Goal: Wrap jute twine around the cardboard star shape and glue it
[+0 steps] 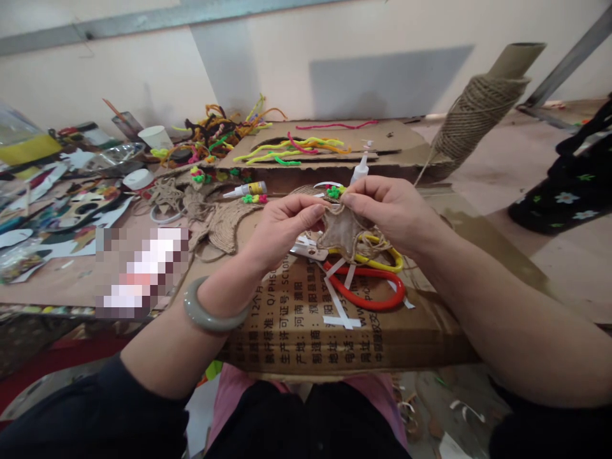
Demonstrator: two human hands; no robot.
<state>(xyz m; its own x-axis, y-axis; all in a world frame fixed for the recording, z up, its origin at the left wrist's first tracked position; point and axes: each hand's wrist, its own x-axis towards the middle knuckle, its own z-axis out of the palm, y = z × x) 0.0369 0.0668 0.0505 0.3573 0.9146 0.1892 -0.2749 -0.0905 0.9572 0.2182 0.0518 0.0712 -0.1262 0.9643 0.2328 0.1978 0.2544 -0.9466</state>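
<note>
Both hands pinch a small star edged with brown twine [340, 231], held up over the cardboard box [306, 347]. My left hand [282, 231] grips its upper left point, fingers closed. My right hand [389, 207] closes on its top, close to a small green and yellow pipe-cleaner flower [335, 191]. Beneath the star lie scissors with red and yellow handles [389, 296], partly hidden by it, and several white paper strips [342, 312]. Behind the right hand stands a white glue bottle [359, 169]. A small glue tube [246, 189] rests beyond the left hand.
A twine spool [480, 115] leans at the back right. Coloured pipe cleaners [291, 148] lie on cardboard at the back. Twine-wrapped pieces [222, 226] sit at left, beyond them a white cup [155, 138] and clutter. A black flowered bag [567, 182] is at far right.
</note>
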